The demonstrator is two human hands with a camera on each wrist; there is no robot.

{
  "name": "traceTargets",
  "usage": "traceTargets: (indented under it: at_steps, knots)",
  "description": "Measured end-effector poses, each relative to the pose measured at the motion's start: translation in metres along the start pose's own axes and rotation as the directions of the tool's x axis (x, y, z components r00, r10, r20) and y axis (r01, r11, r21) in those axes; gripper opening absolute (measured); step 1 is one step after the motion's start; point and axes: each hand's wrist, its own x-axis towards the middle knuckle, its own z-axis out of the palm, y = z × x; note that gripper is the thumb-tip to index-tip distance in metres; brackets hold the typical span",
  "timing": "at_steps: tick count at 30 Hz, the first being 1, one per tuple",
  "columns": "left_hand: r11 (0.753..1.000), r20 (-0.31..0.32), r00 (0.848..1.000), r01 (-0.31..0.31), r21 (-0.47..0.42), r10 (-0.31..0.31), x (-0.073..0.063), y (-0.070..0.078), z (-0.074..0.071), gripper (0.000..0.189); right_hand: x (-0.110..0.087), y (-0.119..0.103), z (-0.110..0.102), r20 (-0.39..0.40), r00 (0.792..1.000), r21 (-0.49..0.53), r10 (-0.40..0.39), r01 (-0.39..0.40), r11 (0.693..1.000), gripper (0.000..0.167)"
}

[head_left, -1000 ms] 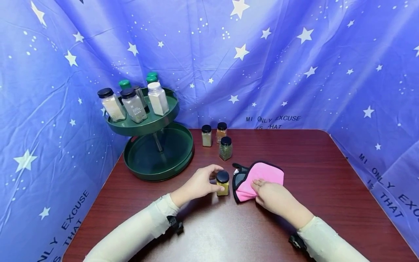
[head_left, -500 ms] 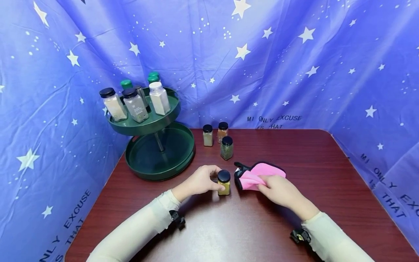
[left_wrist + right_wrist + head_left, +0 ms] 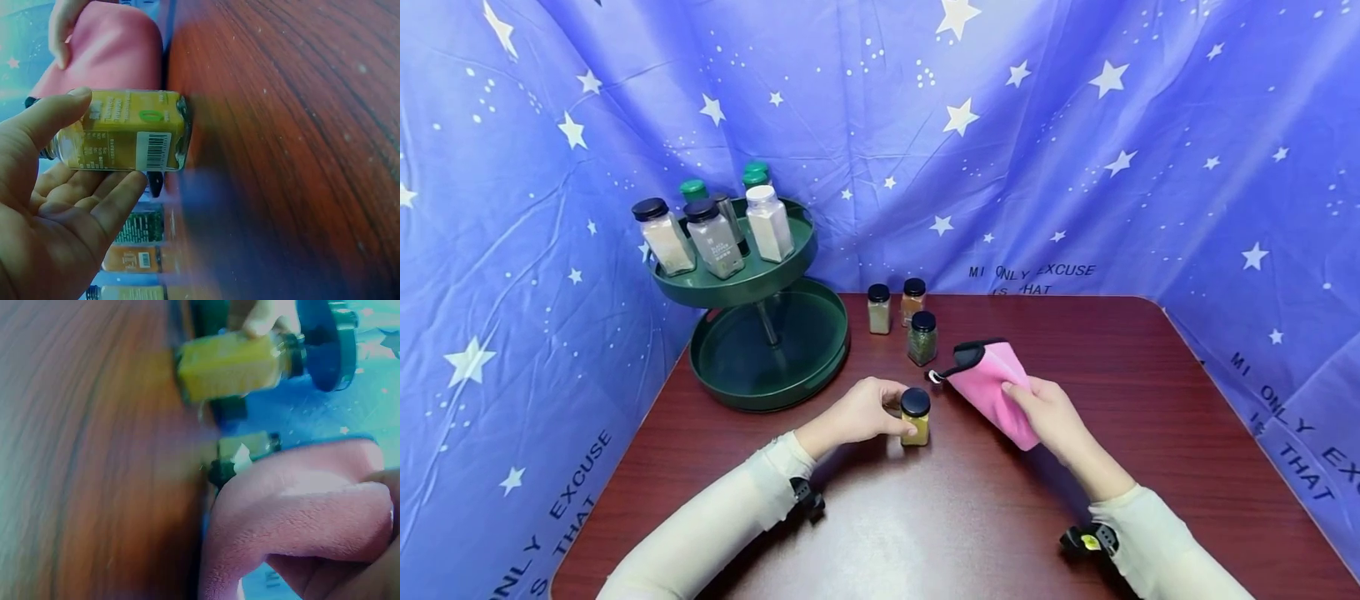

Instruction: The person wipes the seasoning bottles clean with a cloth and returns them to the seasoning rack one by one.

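Note:
My left hand (image 3: 861,412) holds a small square spice jar (image 3: 914,427) with yellow contents and a black lid, thumb on one side and fingers on the other. In the left wrist view the label and barcode of the jar (image 3: 134,131) face the camera. To its right, my right hand (image 3: 1056,417) grips a pink cloth (image 3: 988,387) with black edging and a dark underside. The cloth is folded over and raised at an angle, a loop with a white tag at its left corner. Close up in the right wrist view, the fuzzy cloth (image 3: 306,506) bends around the fingers.
Three black-lidded spice jars (image 3: 922,340) stand behind the held one. At the left is a two-tier green turntable rack (image 3: 737,292); its upper tier carries several jars (image 3: 715,242), its lower tray (image 3: 775,371) is bare. A starry blue curtain (image 3: 1000,167) hangs around the reddish-brown table (image 3: 865,525).
The right hand has gone from lying on the flat cloth to gripping it, lifting and turning it upward. The left hand keeps its hold on the yellow jar in place.

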Motion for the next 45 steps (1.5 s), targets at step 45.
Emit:
traceTargets:
  at_steps: [45]
  knots:
    - [0.939,-0.056,0.938,-0.343,-0.001,0.343,-0.003,-0.005,-0.006,0.044,-0.020,-0.083,0.097,0.207,0.877,-0.402,-0.434,0.481,0.779,0.030]
